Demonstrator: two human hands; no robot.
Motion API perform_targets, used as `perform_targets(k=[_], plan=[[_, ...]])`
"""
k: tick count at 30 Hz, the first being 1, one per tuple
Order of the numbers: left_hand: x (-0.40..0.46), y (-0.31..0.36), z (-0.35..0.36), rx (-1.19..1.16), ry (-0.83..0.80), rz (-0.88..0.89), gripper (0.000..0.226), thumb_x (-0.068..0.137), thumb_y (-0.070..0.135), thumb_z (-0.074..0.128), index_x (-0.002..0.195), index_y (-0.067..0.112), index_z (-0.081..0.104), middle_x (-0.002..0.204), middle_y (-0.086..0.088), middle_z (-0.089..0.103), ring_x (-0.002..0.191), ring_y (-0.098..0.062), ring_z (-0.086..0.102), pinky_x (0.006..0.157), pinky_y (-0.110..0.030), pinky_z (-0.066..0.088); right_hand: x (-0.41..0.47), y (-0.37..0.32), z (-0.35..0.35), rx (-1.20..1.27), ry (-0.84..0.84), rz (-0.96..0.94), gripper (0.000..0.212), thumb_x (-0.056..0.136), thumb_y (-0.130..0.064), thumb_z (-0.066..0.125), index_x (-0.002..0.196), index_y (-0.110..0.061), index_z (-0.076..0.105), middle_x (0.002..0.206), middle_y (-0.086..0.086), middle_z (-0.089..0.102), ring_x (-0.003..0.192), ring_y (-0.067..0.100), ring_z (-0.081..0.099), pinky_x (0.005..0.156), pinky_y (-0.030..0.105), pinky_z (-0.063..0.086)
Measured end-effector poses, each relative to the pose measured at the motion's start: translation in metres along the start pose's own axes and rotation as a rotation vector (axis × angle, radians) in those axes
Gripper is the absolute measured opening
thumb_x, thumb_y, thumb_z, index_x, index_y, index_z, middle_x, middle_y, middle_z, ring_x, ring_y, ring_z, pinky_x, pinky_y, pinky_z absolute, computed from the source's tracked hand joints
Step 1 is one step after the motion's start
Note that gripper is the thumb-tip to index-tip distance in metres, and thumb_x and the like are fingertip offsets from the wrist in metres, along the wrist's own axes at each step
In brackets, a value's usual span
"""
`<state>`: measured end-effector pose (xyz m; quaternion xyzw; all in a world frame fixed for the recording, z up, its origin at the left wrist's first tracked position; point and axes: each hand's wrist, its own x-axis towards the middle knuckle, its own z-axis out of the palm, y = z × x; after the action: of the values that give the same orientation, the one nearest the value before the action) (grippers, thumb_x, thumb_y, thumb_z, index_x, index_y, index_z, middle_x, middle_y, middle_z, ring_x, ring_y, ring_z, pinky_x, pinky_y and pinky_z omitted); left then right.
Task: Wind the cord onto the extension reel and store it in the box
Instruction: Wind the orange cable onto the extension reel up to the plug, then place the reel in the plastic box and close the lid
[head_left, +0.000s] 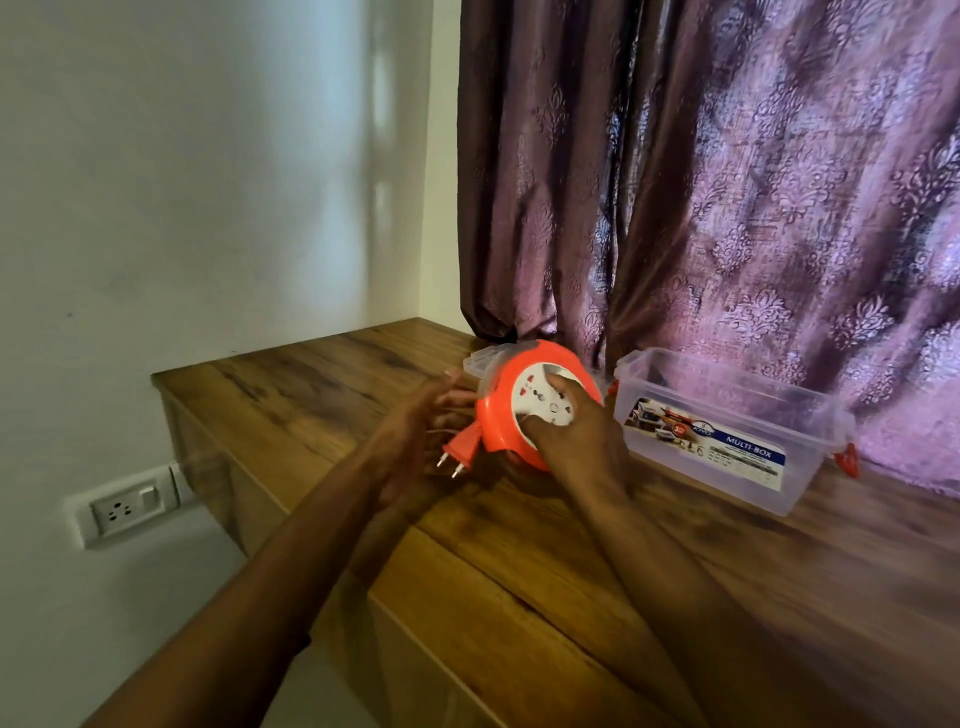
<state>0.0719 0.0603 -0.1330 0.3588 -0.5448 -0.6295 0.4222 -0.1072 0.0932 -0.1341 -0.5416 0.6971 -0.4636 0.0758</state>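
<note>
An orange extension reel (498, 410) with a white socket face stands tilted on the wooden counter (519, 545). My right hand (576, 426) grips its white centre, thumb and fingers spread over the sockets. An orange two-pin plug (460, 449) on a short white cord hangs from the reel's lower left. My left hand (415, 441) is just left of the reel with fingers straight, touching the reel's side near the plug. A clear plastic box (727, 431) with a "MULTI-BOX" label stands open to the right of the reel.
The box's clear lid (480, 361) lies behind the reel. A purple patterned curtain (727, 182) hangs behind the counter. A wall socket with a switch (130, 506) sits on the white wall below the counter's left end. Red clips (847, 460) hang on the box's ends.
</note>
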Motion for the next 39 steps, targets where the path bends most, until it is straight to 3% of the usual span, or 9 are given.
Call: perform_targets(k=[6,13,17,21,25,28,33,36,39], plan=[[0.006,0.005,-0.049,0.37,0.196,-0.013,0.034,0.089,0.039,0.066,0.106,0.01,0.068,0.095,-0.013,0.074,0.082,-0.026,0.073,0.067,-0.034,0.059,0.006,-0.035,0.04,-0.174,-0.203,-0.107,0.063,0.075,-0.053,0.068,0.133,-0.047,0.044,0.135,0.003,0.051,0.121,0.029,0.049,0.093,0.039,0.044],[0.007,-0.01,-0.074,0.343,0.305,-0.144,0.035,0.091,0.029,0.065,0.103,-0.004,0.064,0.083,-0.019,0.064,0.068,-0.027,0.058,0.062,-0.032,0.048,0.002,-0.051,0.064,-0.277,-0.294,-0.154,0.056,0.076,-0.055,0.067,0.128,-0.039,0.051,0.131,0.003,0.057,0.119,0.027,0.052,0.088,0.033,0.042],[0.01,-0.017,-0.078,0.404,0.376,-0.136,0.04,0.088,0.036,0.066,0.096,-0.003,0.069,0.085,-0.021,0.072,0.075,-0.037,0.068,0.073,-0.044,0.054,0.0,-0.05,0.069,-0.3,-0.285,-0.143,0.056,0.081,-0.055,0.063,0.128,-0.028,0.053,0.131,0.006,0.056,0.117,0.029,0.053,0.084,0.032,0.041],[0.014,-0.01,-0.078,0.641,0.412,-0.136,0.034,0.09,0.038,0.065,0.088,0.004,0.069,0.083,-0.015,0.07,0.074,-0.026,0.067,0.067,-0.033,0.054,0.005,-0.046,0.058,-0.309,-0.284,-0.178,0.044,0.088,-0.046,0.057,0.127,-0.026,0.055,0.129,0.007,0.058,0.115,0.03,0.054,0.087,0.036,0.044],[0.015,0.005,-0.078,0.871,0.397,-0.186,0.03,0.09,0.031,0.067,0.087,0.002,0.07,0.082,-0.016,0.073,0.072,-0.026,0.072,0.075,-0.037,0.06,0.016,-0.028,0.012,-0.4,-0.165,-0.293,0.034,0.089,-0.041,0.056,0.12,-0.027,0.058,0.123,0.006,0.059,0.111,0.031,0.056,0.086,0.039,0.048],[0.014,0.016,-0.075,1.009,0.433,-0.078,0.029,0.092,0.03,0.064,0.084,0.002,0.069,0.081,-0.017,0.072,0.068,-0.027,0.07,0.064,-0.035,0.058,0.023,0.001,-0.035,-0.563,-0.01,-0.345,0.036,0.09,-0.035,0.053,0.125,-0.025,0.056,0.126,0.009,0.058,0.112,0.031,0.055,0.089,0.042,0.047],[0.021,0.026,-0.034,1.125,0.451,0.229,0.037,0.077,0.051,0.056,0.064,0.017,0.06,0.073,-0.014,0.069,0.065,-0.025,0.062,0.068,-0.039,0.055,0.037,0.066,-0.106,-0.964,0.092,-0.21,0.051,0.087,-0.037,0.056,0.134,-0.019,0.047,0.133,0.013,0.052,0.119,0.034,0.047,0.098,0.051,0.037],[0.006,0.032,0.011,1.226,0.393,0.306,0.026,0.086,0.046,0.058,0.081,0.021,0.066,0.08,0.002,0.067,0.078,-0.021,0.063,0.072,-0.032,0.05,0.034,0.093,-0.132,-1.059,0.062,-0.09,0.047,0.087,-0.034,0.053,0.13,-0.018,0.046,0.125,0.013,0.057,0.116,0.035,0.048,0.099,0.05,0.034],[-0.001,0.026,0.04,1.175,0.314,0.36,0.021,0.088,0.039,0.061,0.093,0.022,0.071,0.094,-0.001,0.073,0.091,-0.023,0.066,0.083,-0.037,0.053,0.029,0.096,-0.142,-1.019,0.023,-0.093,0.034,0.088,-0.025,0.05,0.122,-0.021,0.049,0.11,0.009,0.065,0.103,0.03,0.056,0.092,0.044,0.04]])
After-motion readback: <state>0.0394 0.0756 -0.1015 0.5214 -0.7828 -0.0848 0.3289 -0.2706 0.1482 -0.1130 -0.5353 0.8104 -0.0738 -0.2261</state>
